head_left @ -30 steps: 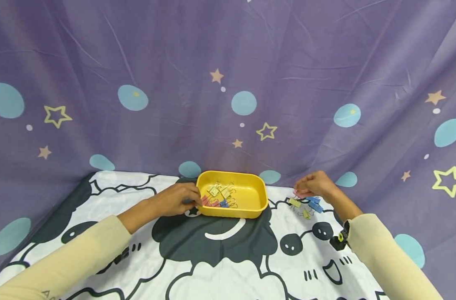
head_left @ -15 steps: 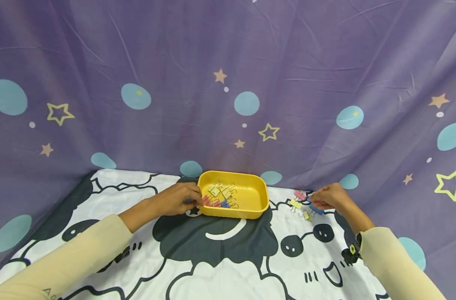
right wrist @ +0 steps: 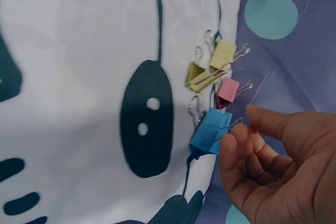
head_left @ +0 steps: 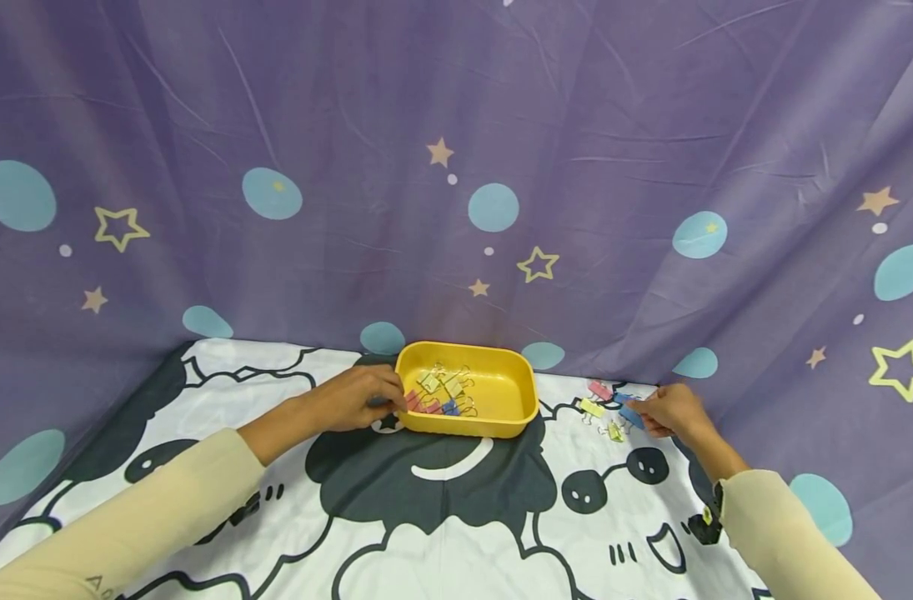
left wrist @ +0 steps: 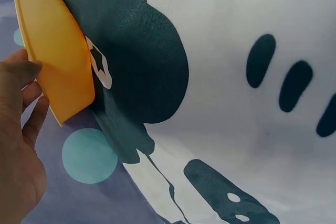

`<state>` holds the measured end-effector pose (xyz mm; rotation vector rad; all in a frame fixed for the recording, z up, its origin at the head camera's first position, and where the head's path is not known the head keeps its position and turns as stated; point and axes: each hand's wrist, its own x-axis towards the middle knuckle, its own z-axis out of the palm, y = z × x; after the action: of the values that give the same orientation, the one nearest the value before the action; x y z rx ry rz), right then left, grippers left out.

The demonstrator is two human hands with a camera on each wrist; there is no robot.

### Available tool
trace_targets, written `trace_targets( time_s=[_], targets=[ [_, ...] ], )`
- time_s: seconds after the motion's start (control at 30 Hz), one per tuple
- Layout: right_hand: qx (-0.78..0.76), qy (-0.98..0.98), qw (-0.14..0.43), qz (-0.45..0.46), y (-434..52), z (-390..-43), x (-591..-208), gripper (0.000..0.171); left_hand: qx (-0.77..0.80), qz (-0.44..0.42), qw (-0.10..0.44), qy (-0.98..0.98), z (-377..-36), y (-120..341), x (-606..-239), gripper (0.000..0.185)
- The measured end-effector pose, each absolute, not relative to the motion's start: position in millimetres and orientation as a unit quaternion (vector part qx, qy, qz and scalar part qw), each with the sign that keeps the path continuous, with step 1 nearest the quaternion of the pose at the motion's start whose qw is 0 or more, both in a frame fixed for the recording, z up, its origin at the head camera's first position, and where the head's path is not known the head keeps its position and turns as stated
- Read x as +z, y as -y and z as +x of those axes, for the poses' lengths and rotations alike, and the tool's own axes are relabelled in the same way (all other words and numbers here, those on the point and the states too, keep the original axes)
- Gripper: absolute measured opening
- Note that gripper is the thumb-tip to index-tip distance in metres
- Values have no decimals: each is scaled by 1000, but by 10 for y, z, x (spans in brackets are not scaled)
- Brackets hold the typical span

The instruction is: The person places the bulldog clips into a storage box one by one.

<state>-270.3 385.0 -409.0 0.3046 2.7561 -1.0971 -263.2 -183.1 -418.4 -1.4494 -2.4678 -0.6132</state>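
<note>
the yellow tray (left wrist: 60, 51) is gripped by the left hand (left wrist: 18, 145); at blue clips (right wrist: 209, 129) on the surface (head_left: 441, 558), the right hand (right wrist: 291, 158) is held curled, whether pinching cannot be told. one should be squarely pinched, the pink clip (right wrist: 228, 89) undisturbed.

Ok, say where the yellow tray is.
In the head view, the yellow tray sits near the middle, before the purple curtain, the left hand at its left end.

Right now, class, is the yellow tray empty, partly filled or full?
The yellow tray is partly filled: in the head view, binder clips lie mostly in its left half, while its right side shows bare.
</note>
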Motion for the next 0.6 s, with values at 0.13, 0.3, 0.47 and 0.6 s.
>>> trace_targets(
  time_s=[0.13, 0.3, 0.47, 0.6],
  targets=[
    [-375, -915, 72, 127, -3863, -2659, -4130, 35, -210, -491, 105, 839, -2626, 1826, -4198, 23],
    [-406, -898, 75, 154, -3905, -2629, -4106, 29, -213, -491, 101, 838, -2630, 1818, -4210, 24],
    [-423, -887, 89, 164, -3982, -2630, -4045, 21, -211, -491, 102, 839, -2621, 1822, -4203, 23],
    [-466, -863, 107, 160, -4060, -2656, -4010, 20, -210, -488, 101, 841, -2610, 1820, -4181, 22]
  ],
)
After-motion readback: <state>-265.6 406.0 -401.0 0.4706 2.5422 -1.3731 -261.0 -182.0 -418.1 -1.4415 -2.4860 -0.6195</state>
